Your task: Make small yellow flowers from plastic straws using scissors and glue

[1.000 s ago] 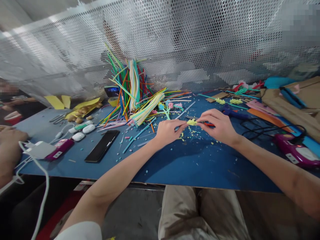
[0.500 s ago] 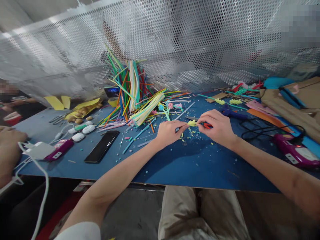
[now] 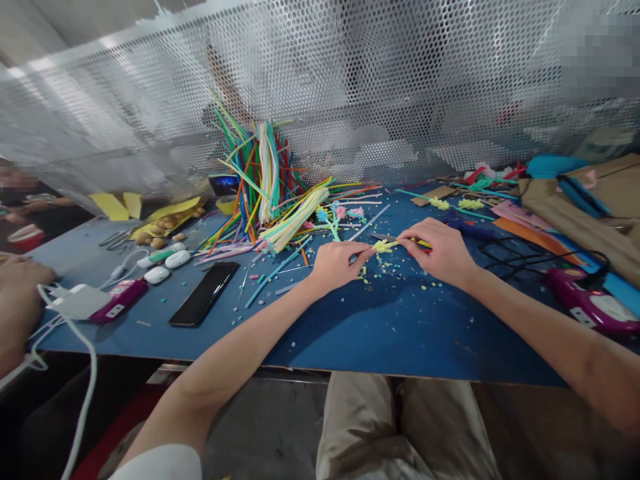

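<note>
My left hand (image 3: 340, 267) is closed in a pinch on the left end of a short, fuzzy yellow pipe cleaner piece (image 3: 384, 247). From the other side, my right hand (image 3: 435, 250) pinches its thin right end. A cutting tool lies just behind, its grey pointed blades (image 3: 383, 237) showing beyond the yellow piece and its red and yellow handles partly hidden under my right hand. Beyond my left hand is a small pipe cleaner sprig (image 3: 334, 227) with a green stem and pink and blue blooms. Tiny coloured clippings are scattered around both hands.
Bundled pipe cleaners (image 3: 267, 173) stand before a perforated metal screen (image 3: 390, 80). A black phone (image 3: 204, 293) lies left, near a white charger (image 3: 80, 300) and another person's hand (image 3: 23, 287). Yellow fuzzy sprigs (image 3: 470, 204), a blue-handled tool (image 3: 470, 229) and a purple power strip (image 3: 593, 300) are right.
My right hand has shifted slightly right, and more of the yellow piece shows between my hands. The tool's yellow handle part has come into sight. My left hand has barely moved.
</note>
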`<act>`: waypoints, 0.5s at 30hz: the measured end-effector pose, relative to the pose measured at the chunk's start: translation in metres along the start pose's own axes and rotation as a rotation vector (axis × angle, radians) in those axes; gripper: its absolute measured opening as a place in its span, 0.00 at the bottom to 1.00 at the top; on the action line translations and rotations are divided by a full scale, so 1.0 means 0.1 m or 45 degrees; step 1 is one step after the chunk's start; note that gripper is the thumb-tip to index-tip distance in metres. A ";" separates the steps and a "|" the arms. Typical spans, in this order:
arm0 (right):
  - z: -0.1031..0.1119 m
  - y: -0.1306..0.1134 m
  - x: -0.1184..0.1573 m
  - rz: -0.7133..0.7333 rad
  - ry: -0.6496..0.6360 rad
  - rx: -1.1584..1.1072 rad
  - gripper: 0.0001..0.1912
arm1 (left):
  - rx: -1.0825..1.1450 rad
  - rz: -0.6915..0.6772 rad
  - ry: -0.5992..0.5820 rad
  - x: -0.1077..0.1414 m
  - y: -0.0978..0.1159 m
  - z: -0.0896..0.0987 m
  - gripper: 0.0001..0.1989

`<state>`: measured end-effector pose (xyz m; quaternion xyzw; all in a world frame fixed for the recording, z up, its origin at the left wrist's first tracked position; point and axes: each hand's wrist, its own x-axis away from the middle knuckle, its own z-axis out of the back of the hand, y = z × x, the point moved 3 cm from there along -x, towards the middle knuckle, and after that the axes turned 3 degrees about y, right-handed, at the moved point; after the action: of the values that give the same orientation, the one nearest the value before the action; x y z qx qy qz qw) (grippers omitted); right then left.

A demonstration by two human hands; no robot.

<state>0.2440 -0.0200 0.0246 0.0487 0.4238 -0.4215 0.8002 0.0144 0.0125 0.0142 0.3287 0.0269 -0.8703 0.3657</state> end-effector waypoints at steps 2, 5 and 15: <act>-0.01 0.02 0.00 -0.021 -0.012 -0.007 0.11 | -0.020 0.013 0.010 0.00 0.00 0.00 0.16; -0.03 0.04 0.01 -0.069 -0.019 0.010 0.12 | -0.028 0.040 0.042 0.00 -0.01 -0.01 0.14; -0.02 0.01 -0.02 0.049 -0.060 -0.031 0.12 | 0.039 0.058 0.034 -0.01 -0.06 -0.03 0.14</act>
<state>0.2425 -0.0175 0.0243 0.0371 0.4088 -0.4017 0.8186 0.0126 0.0183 0.0110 0.3463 0.0110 -0.8576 0.3801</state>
